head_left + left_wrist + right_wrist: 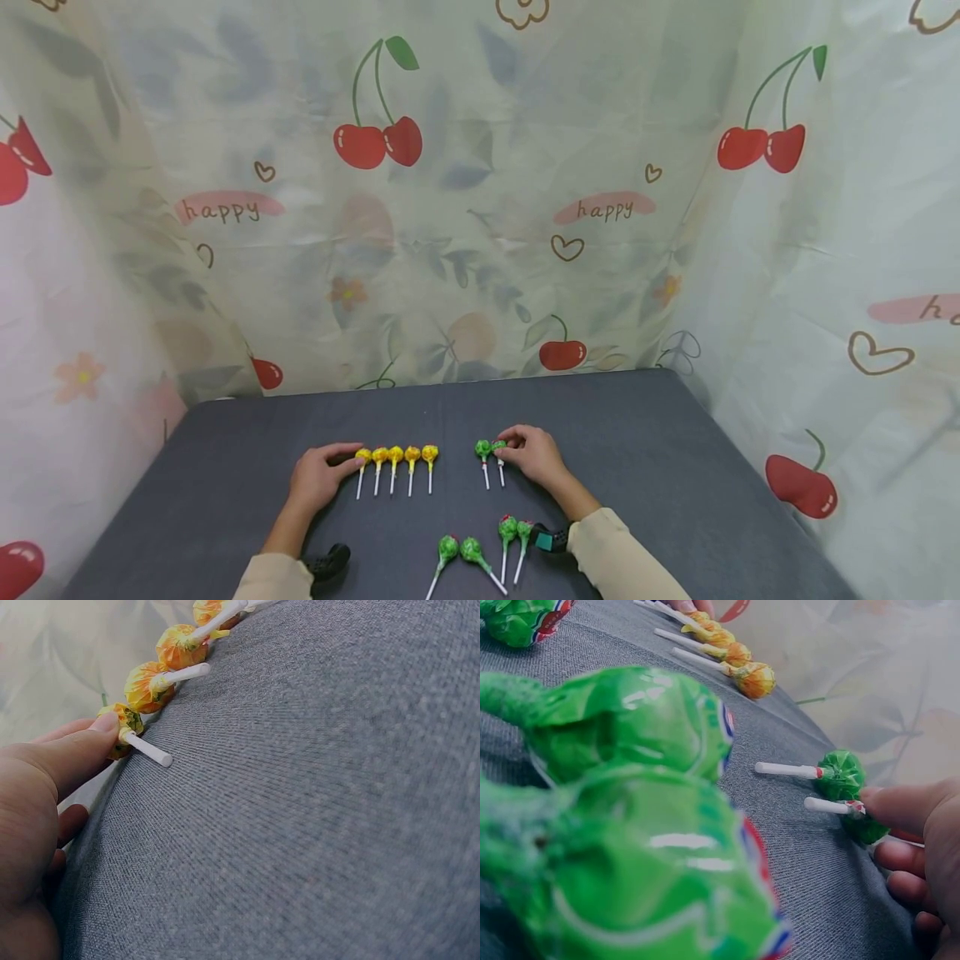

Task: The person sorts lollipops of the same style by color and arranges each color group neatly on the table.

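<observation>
Several yellow lollipops (396,454) stand side by side in a row on the dark grey cloth, sticks toward me. My left hand (316,478) pinches the leftmost yellow lollipop (122,727) by its wrapped head, between thumb and fingers. To the right lie two green lollipops, sticks also toward me. My right hand (533,455) holds the head of the right-hand green lollipop (865,827) with thumb and fingers. Its neighbour, the other green lollipop (483,450), lies just left of it, very close or touching.
Nearer to me lie more green lollipops: one pair (470,550) with sticks spread apart, and another pair (507,528) beside my right wrist camera (551,540). These loom large in the right wrist view. A cherry-print curtain (465,208) surrounds the grey table (600,417).
</observation>
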The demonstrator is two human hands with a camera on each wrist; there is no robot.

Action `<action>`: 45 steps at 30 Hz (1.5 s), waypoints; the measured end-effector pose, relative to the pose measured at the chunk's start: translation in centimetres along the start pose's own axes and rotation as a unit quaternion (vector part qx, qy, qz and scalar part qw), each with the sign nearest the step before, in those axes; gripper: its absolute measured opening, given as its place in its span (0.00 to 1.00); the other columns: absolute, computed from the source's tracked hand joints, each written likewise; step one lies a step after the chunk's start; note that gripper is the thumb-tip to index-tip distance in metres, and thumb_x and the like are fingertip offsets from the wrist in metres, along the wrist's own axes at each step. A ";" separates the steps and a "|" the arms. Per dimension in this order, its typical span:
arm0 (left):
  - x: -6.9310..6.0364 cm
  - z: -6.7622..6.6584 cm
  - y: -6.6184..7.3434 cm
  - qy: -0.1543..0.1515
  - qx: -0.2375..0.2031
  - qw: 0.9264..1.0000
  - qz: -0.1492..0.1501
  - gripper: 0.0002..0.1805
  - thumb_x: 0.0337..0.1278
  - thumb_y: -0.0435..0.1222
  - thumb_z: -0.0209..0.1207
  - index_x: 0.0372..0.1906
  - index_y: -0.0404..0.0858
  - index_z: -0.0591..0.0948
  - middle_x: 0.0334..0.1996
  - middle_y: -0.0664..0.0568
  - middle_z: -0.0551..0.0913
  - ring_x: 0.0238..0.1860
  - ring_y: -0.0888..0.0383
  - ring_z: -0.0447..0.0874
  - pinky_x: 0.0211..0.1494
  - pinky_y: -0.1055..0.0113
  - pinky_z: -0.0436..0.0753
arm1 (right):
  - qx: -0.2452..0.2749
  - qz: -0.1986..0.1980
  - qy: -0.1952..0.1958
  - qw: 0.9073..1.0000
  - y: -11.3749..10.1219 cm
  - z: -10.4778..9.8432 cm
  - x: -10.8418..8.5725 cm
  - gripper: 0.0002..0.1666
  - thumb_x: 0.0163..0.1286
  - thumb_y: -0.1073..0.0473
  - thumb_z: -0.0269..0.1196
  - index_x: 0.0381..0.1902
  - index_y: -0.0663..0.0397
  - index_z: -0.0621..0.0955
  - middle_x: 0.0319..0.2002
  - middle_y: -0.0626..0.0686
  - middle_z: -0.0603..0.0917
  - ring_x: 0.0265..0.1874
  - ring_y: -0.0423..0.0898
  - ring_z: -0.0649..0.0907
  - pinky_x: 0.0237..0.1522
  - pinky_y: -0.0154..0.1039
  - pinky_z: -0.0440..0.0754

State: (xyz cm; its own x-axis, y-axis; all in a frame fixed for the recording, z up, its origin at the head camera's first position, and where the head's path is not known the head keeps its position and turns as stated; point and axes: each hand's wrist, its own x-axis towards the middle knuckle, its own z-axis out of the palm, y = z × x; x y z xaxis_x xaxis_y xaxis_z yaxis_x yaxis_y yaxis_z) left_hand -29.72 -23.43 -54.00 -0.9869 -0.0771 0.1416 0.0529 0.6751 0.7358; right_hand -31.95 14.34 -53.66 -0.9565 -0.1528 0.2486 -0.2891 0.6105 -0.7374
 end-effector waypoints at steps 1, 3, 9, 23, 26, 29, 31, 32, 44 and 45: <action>0.0 0.0 0.0 0.000 -0.001 1.000 0.000 0.18 0.55 0.46 0.68 0.49 0.45 0.87 0.50 0.45 0.84 0.55 0.41 0.78 0.58 0.43 0.72 | 0.000 0.000 0.000 1.000 0.0 0.0 0.0 0.12 0.56 0.54 0.74 0.36 0.51 0.87 0.25 0.42 0.79 0.23 0.38 0.76 0.28 0.35 0.74; 0.0 0.0 0.0 0.001 -0.001 1.000 0.000 0.18 0.55 0.46 0.68 0.49 0.45 0.87 0.50 0.45 0.84 0.55 0.41 0.78 0.58 0.43 0.72 | 0.001 -0.002 0.003 1.000 0.0 0.0 0.0 0.12 0.56 0.54 0.74 0.36 0.51 0.87 0.25 0.42 0.79 0.23 0.38 0.75 0.27 0.35 0.74; 0.0 0.0 0.0 0.002 0.000 1.000 0.001 0.17 0.55 0.46 0.68 0.49 0.45 0.87 0.50 0.45 0.84 0.55 0.41 0.77 0.58 0.43 0.72 | 0.016 -0.006 0.009 1.000 -0.1 -0.2 -0.1 0.13 0.55 0.55 0.74 0.37 0.53 0.86 0.24 0.43 0.80 0.22 0.38 0.76 0.26 0.34 0.74; 0.0 -0.1 0.2 0.005 -0.002 1.000 -0.002 0.18 0.55 0.46 0.68 0.50 0.45 0.87 0.51 0.45 0.84 0.55 0.41 0.77 0.58 0.43 0.72 | 0.053 -0.026 0.022 0.998 -0.8 -1.0 -1.1 0.13 0.57 0.60 0.73 0.40 0.54 0.85 0.26 0.44 0.80 0.24 0.40 0.76 0.26 0.34 0.75; -0.1 -0.1 0.2 0.004 -0.002 1.000 -0.003 0.18 0.55 0.46 0.68 0.50 0.45 0.87 0.51 0.45 0.84 0.56 0.41 0.77 0.58 0.43 0.72 | 0.056 -0.031 0.017 0.998 -0.9 -1.1 -1.6 0.12 0.58 0.60 0.73 0.40 0.54 0.85 0.26 0.43 0.80 0.24 0.40 0.77 0.26 0.34 0.75; -0.1 -0.1 0.2 0.006 0.001 1.000 -0.002 0.17 0.55 0.45 0.68 0.49 0.45 0.87 0.50 0.45 0.84 0.55 0.42 0.78 0.58 0.43 0.72 | 0.060 -0.035 0.007 0.998 -1.1 -1.2 -2.4 0.12 0.58 0.59 0.72 0.41 0.54 0.85 0.26 0.44 0.80 0.24 0.39 0.77 0.26 0.34 0.75; -0.1 -0.1 0.2 0.006 0.005 1.000 0.000 0.17 0.55 0.45 0.68 0.49 0.45 0.87 0.50 0.45 0.84 0.55 0.41 0.78 0.58 0.43 0.72 | 0.062 -0.037 -0.004 0.997 -1.2 -1.3 -2.9 0.13 0.59 0.59 0.72 0.41 0.55 0.85 0.26 0.43 0.80 0.24 0.39 0.77 0.25 0.34 0.75; -0.1 -0.1 0.2 0.006 0.007 1.000 0.000 0.17 0.55 0.45 0.68 0.49 0.45 0.87 0.50 0.45 0.84 0.55 0.41 0.78 0.58 0.43 0.72 | 0.063 -0.038 -0.011 0.997 -1.2 -1.3 -3.1 0.13 0.59 0.59 0.72 0.41 0.55 0.85 0.26 0.43 0.80 0.24 0.38 0.77 0.24 0.33 0.75; -0.1 0.1 0.2 0.008 0.010 1.000 0.001 0.17 0.55 0.45 0.68 0.49 0.45 0.88 0.50 0.45 0.84 0.55 0.41 0.78 0.58 0.43 0.72 | 0.111 -0.101 -0.099 0.984 -0.6 -1.8 -5.6 0.15 0.61 0.57 0.71 0.42 0.62 0.84 0.25 0.41 0.80 0.23 0.35 0.76 0.24 0.32 0.76; -0.1 0.1 0.2 0.008 0.011 1.000 0.001 0.17 0.55 0.45 0.68 0.49 0.45 0.87 0.50 0.45 0.84 0.55 0.41 0.78 0.58 0.43 0.72 | 0.110 -0.107 -0.104 0.983 -0.5 -1.8 -5.8 0.15 0.61 0.57 0.71 0.41 0.62 0.84 0.25 0.40 0.80 0.22 0.34 0.76 0.24 0.32 0.75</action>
State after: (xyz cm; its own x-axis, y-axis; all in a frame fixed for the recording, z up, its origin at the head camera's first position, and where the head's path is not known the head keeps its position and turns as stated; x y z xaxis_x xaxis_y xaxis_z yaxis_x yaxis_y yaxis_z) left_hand -29.61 -23.18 -53.95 -0.9844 -0.0867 0.1532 0.0513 0.6913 0.7207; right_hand -26.23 16.36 -53.59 -0.8532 -0.4294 0.2963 -0.4649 0.3681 -0.8053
